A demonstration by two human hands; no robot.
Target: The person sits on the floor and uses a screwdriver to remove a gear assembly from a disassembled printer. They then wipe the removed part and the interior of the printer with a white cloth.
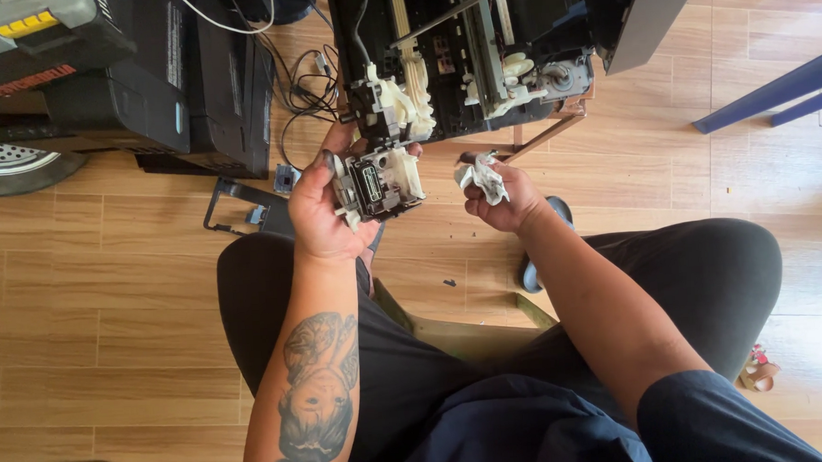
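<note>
Left hand (318, 212): fingers wrapped around a printer carriage part (378, 179), holding it up over the lap, just in front of the opened printer.
Carriage part: blocky, hard plastic, grey and off-white, with a dark rectangular face turned upward and small moulded tabs at its edges.
Right hand (502, 204): fingers pinched narrow on a crumpled tissue (481, 175), near the carriage part but not touching it.
Tissue: soft, white, wrinkled, with dark smudges.
Opened printer (477, 53): black shell with its cover off; inside are a metal rail, white plastic gears and a small motor.
Second printer (146, 76): black, boxy, closed, standing to the left with black cables (308, 83) trailing beside it.
Floor (110, 318): smooth wood-look planks, light brown.
</note>
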